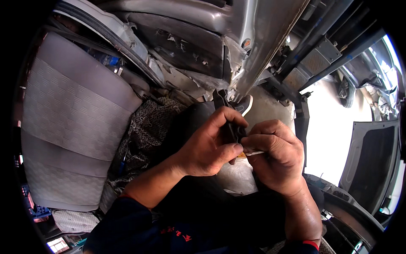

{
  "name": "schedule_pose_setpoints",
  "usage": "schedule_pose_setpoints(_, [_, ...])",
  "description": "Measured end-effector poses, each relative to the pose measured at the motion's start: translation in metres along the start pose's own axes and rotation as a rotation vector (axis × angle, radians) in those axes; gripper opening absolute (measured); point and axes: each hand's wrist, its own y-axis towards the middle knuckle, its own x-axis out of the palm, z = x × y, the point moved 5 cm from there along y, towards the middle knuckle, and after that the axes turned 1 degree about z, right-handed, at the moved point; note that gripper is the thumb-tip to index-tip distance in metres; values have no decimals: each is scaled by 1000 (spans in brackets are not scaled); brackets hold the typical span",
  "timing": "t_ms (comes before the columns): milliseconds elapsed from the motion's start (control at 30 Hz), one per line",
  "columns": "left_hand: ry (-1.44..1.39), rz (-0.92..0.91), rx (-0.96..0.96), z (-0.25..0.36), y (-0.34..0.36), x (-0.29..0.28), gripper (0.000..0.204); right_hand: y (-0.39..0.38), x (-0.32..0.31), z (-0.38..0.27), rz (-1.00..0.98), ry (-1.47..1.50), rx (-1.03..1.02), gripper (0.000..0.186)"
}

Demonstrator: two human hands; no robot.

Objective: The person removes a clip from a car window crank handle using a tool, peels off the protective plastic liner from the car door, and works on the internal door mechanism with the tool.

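My left hand (205, 148) is closed around a long black part (220, 100), which sticks out beyond the fingers toward the car door. My right hand (279, 154) meets it fingertip to fingertip, pinching a thin pale strip (255, 153) that lies against the near end of the black part. What joins the two pieces is hidden between the fingers. Below the hands, a clear plastic wrapping (238, 178) rests between my dark-clad legs.
A grey fabric car seat (76, 110) stands at the left, with a patterned cloth (154, 120) beside it. Ahead is an open car door (177, 42) with a torn inner panel. A metal frame (315, 59) rises at the right, near a detached door panel (368, 163).
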Motion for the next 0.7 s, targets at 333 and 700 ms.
schedule_pose_setpoints(333, [-3,33,-9,2,-2,4,50,-3,0,-11,84,-193,-172,27])
schedule_pose_setpoints(700, [33,49,29,2,-6,3,50,-5,2,-9,36,-214,-204,27])
